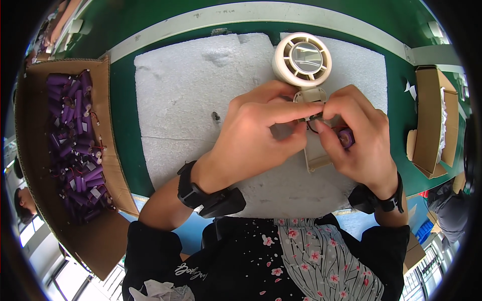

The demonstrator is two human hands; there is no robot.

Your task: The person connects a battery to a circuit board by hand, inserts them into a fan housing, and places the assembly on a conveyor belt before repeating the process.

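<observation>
A beige hand-held fan [303, 60] lies on a white foam sheet [186, 95], its round head pointing away from me and its open handle toward me. My left hand [256, 133] rests over the handle, thumb and forefinger pinching something small at its neck. My right hand [359, 133] meets it there with its fingertips and cradles a purple cylindrical battery [346, 137] against the palm. Thin dark wires show between the fingers. Both wrists wear black bands.
A cardboard box [108, 165] at my left holds several purple batteries [75, 140] with wires. A smaller open cardboard box [432, 120] stands at the right. The foam sheet lies on a green table [123, 100] with a white stripe along the far side.
</observation>
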